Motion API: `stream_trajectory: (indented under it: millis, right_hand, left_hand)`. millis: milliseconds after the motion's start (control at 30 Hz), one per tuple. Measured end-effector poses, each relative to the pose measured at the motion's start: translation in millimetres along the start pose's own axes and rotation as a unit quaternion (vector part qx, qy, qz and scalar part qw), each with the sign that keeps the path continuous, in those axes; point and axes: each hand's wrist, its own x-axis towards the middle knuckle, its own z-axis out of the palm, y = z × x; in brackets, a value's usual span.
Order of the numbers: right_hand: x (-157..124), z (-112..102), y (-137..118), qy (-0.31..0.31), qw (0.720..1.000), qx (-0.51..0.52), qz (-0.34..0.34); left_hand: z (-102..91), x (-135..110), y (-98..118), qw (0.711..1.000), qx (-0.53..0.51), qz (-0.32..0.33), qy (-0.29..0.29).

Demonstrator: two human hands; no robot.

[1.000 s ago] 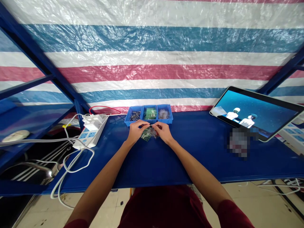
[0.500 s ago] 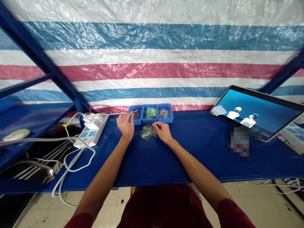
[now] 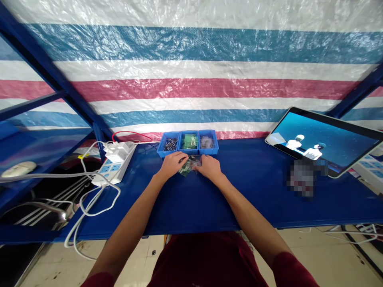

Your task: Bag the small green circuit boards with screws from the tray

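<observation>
My left hand [image 3: 172, 164] is closed in a pinch at the near side of the bins, and small thin metal pieces [image 3: 192, 156] show at its fingertips. Opposite it, my right hand [image 3: 210, 166] has its fingers bent round the edge of a crumpled clear plastic bag [image 3: 196, 163]. Under and between both hands lie green flat packets [image 3: 185, 169] on the blue table. Just behind stand three blue bins: the left bin [image 3: 160, 154] has loose metal pins or screws, the middle bin [image 3: 188, 152] green packets, the right bin [image 3: 209, 152] clear bags. My fingertips are partly hidden.
A white power strip [image 3: 115, 172] with plugged-in adapters and loose white cables [image 3: 86, 213] lies at the left. On the right a tablet-like screen [image 3: 323, 141] leans back, with a blurred-out patch before it. A striped plastic sheet [image 3: 191, 87] hangs behind the blue table [image 3: 254, 199].
My left hand has come down from the left bin with a small metal piece, moving right to the packets. My right hand has shifted slightly right and lower beside the bag.
</observation>
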Motion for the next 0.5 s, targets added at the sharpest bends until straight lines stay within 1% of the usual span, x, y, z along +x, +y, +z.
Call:
stream_trajectory:
  millis: [100,200,267,333,400,500]
  right_hand:
    - [1,3,2,-0.002,1.0,0.002,0.003]
    - [5,8,4,0.019,0.999,0.025,-0.008]
    - [7,11,6,0.044,0.997,0.064,-0.02]
    - [9,13,6,0.072,0.988,0.129,-0.039]
    - [10,14,6,0.102,0.968,0.223,-0.057]
    - [9,14,2,0.12,0.911,0.388,-0.067]
  left_hand:
    - [1.9,-1,-3,1.0,-0.006,-0.008,-0.003]
    - [2.9,-1,-3,1.0,-0.014,-0.009,0.004]
    - [2.6,0,-2,1.0,-0.02,-0.008,0.009]
    - [1.4,0,0,0.999,-0.033,-0.013,0.017]
    - [-0.6,1,2,0.998,-0.056,-0.027,0.026]
    - [-3.8,2,7,0.99,-0.116,-0.071,0.028]
